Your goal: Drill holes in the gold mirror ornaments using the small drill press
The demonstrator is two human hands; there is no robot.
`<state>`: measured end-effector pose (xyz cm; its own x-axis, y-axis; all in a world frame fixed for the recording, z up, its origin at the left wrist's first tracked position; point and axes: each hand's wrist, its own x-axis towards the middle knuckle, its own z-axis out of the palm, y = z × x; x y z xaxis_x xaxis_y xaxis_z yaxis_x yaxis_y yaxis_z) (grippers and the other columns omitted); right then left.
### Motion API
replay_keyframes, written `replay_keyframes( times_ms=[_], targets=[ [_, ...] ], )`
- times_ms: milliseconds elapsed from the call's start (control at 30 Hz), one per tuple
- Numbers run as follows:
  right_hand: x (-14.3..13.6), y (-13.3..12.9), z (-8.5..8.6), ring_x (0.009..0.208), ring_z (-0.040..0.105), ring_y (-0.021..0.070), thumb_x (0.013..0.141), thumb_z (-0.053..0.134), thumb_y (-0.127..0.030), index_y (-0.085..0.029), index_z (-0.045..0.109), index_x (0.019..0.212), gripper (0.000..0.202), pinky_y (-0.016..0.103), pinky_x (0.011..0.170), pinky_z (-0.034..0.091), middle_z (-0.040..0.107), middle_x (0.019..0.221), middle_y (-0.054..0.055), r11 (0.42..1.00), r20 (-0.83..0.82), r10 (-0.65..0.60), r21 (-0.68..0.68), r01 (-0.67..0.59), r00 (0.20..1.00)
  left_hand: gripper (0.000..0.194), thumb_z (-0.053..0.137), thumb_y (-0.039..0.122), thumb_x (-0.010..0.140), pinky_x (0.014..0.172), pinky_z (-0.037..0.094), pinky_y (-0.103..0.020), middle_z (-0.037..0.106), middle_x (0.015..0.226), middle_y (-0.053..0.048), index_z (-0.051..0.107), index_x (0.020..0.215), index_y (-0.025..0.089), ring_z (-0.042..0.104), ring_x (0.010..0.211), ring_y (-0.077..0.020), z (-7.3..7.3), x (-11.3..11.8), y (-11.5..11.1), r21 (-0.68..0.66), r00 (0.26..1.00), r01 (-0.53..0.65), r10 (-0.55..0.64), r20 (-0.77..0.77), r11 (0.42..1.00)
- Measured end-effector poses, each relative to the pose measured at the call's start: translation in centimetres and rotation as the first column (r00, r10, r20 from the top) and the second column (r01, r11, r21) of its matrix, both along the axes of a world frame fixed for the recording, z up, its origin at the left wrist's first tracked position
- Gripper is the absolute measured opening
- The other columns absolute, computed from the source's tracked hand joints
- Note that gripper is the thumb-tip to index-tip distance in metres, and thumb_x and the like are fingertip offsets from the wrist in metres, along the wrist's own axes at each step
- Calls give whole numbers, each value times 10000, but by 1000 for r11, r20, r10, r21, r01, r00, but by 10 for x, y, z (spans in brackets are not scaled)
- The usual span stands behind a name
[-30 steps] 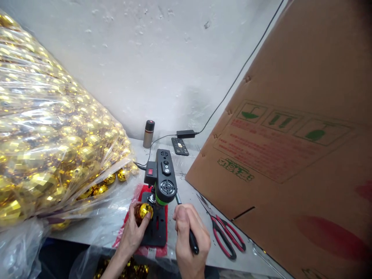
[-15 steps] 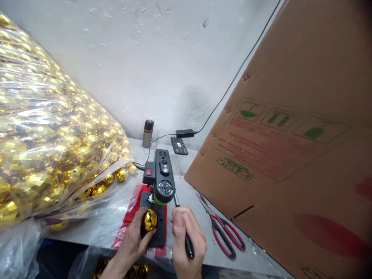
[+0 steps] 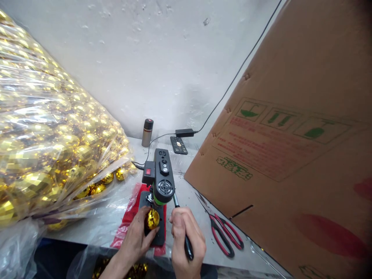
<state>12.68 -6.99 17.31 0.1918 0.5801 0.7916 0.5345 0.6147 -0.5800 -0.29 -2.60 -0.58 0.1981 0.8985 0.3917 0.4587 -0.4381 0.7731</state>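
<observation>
My left hand (image 3: 138,236) grips a shiny gold faceted ball (image 3: 152,219) between thumb and fingers, just in front of the head of a small black machine (image 3: 164,174). The machine's dark base plate (image 3: 158,237) stands on a red plastic sheet (image 3: 124,228). My right hand (image 3: 187,238) is wrapped round the black grip of the machine's lever (image 3: 188,248), whose metal rod runs up to the machine's right side. The underside of the machine head is hidden from above.
Left, a clear bag (image 3: 58,135) bulges with gold balls. Red-and-black scissors (image 3: 222,228) lie right of my right hand, beside a large cardboard box (image 3: 279,135). At the back are a bottle (image 3: 147,133), a dark phone-like object (image 3: 178,145) and a black adapter (image 3: 185,133) with a cable.
My left hand and the gold ball have shifted slightly to the right. My right hand stays on the lever, nearly unmoved.
</observation>
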Motion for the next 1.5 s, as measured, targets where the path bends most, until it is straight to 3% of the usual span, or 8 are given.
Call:
replay_keyframes(
  times_ms=[200, 333, 667, 967, 1500],
  targets=[
    [3, 0, -4, 615, 517, 92, 1038, 421, -79, -230, 495, 812, 282, 193, 561, 432, 516, 717, -30, 1000, -14, 18, 2, -18, 1000, 478, 738, 443, 850, 929, 605, -584, 753, 1134, -164, 657, 1239, 177, 709, 1051, -372, 19, 0, 16, -56, 993, 28, -34, -109, 998],
    [-1, -2, -13, 621, 506, 105, 1052, 414, -96, -229, 504, 803, 296, 230, 552, 385, 531, 728, -18, 1000, -77, 17, -22, -19, 997, 495, 742, 411, 854, 952, 581, -577, 729, 1175, -160, 642, 1280, 180, 673, 1083, -367, 20, -3, 17, -110, 989, 78, -91, -119, 991],
    [-13, -11, -53, 664, 555, 131, 1063, 385, -130, -231, 516, 769, 338, 279, 638, 378, 592, 766, -16, 992, -158, -97, -90, 83, 983, 489, 745, 373, 853, 928, 569, -538, 721, 1132, -147, 640, 1290, 181, 653, 1063, -363, 22, -2, 15, -156, 986, 74, -96, -137, 985],
    [-22, -6, -55, 661, 532, 131, 1075, 394, -170, -231, 503, 742, 355, 279, 646, 386, 562, 749, -24, 991, -264, -130, -51, 121, 956, 485, 756, 363, 839, 904, 578, -502, 734, 1123, -127, 650, 1287, 211, 668, 1039, -345, 19, -2, 15, -121, 991, 77, -90, -104, 990],
    [-24, -2, -57, 637, 507, 126, 1072, 387, -158, -230, 467, 747, 342, 282, 636, 366, 532, 729, -31, 987, -238, -160, -19, 160, 958, 461, 763, 356, 820, 940, 565, -542, 732, 1139, -145, 658, 1238, 194, 667, 1070, -361, 24, -1, 15, -214, 994, 70, -86, -69, 974]
  ],
)
